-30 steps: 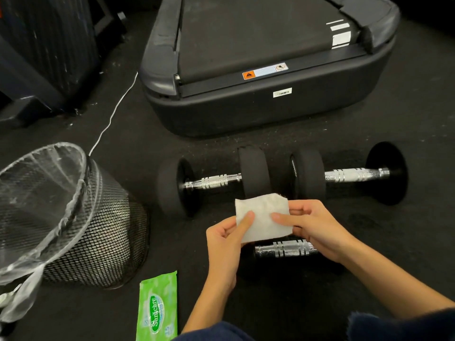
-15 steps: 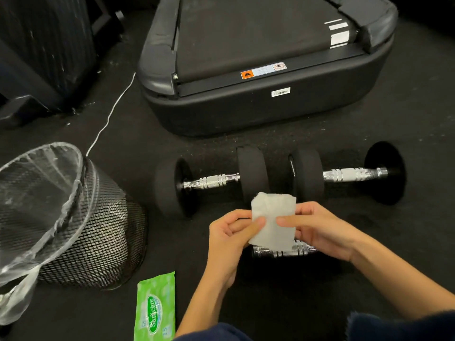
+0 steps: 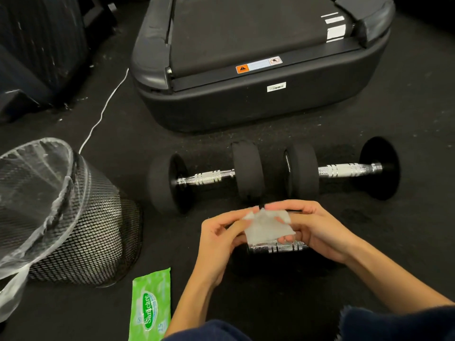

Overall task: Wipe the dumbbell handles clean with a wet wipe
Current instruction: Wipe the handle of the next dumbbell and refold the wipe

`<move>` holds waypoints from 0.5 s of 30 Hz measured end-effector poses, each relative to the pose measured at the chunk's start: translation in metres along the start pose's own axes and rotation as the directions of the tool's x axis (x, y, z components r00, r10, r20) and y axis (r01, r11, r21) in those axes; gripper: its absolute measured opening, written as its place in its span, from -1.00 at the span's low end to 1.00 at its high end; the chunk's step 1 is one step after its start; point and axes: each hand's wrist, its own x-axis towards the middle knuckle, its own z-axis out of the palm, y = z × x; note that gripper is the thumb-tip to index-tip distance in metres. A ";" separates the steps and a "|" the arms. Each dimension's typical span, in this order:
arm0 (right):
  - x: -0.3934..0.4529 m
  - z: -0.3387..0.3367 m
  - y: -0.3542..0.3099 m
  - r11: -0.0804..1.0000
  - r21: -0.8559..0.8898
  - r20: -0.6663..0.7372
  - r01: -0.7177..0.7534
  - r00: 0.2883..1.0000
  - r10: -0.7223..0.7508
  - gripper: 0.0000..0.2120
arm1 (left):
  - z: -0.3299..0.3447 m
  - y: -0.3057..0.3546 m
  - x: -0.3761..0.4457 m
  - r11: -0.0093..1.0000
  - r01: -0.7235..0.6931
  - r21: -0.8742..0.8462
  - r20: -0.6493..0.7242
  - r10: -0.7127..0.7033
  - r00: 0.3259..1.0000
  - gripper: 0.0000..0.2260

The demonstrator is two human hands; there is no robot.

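Observation:
A white wet wipe (image 3: 264, 226) is pinched between my left hand (image 3: 219, 238) and my right hand (image 3: 317, 232), crumpled and folded over just above the chrome handle (image 3: 275, 247) of the nearest dumbbell. That dumbbell's black weights are mostly hidden under my hands. Behind them, two more black dumbbells lie end to end on the dark floor: the left dumbbell (image 3: 206, 177) and the right dumbbell (image 3: 344, 169), both with bare chrome handles.
A black mesh waste bin (image 3: 81, 232) with a clear liner stands at the left. A green wet-wipe pack (image 3: 151, 308) lies on the floor near my left forearm. A treadmill base (image 3: 258, 104) sits behind the dumbbells, and a white cable (image 3: 103, 114) runs beside it.
The wipe was held flat and upright a second ago. Both hands have since lowered it and folded it into a crumpled bundle over the near dumbbell's handle.

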 end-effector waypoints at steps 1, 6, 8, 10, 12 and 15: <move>0.001 -0.001 0.000 1.000 0.001 0.005 -0.001 1.000 0.001 -0.79 | -0.001 0.000 0.001 1.000 -0.021 -0.011 0.015 0.021 1.000 -0.82; 0.000 -0.005 0.001 0.995 0.053 0.102 -0.082 0.992 0.076 -0.78 | -0.009 -0.006 0.004 0.998 -0.066 0.025 0.013 0.066 0.998 -0.86; 0.001 -0.005 0.004 0.996 0.038 0.063 -0.077 0.995 0.075 -0.82 | -0.009 -0.007 0.003 0.992 -0.063 0.111 0.009 0.063 0.998 -0.90; 0.002 -0.004 0.010 0.994 0.082 0.013 -0.075 0.997 0.075 -0.87 | -0.007 -0.006 0.003 0.995 -0.030 0.096 0.026 0.028 0.999 -0.86; 0.003 -0.002 0.019 0.977 0.175 -0.013 -0.126 0.991 0.130 -0.75 | -0.006 -0.005 0.003 0.995 -0.020 0.093 0.050 0.016 0.999 -0.73; 0.002 0.004 0.027 0.954 0.211 0.052 -0.212 0.977 0.206 -0.61 | -0.003 -0.006 0.003 0.990 -0.021 0.141 0.071 0.011 0.997 -0.54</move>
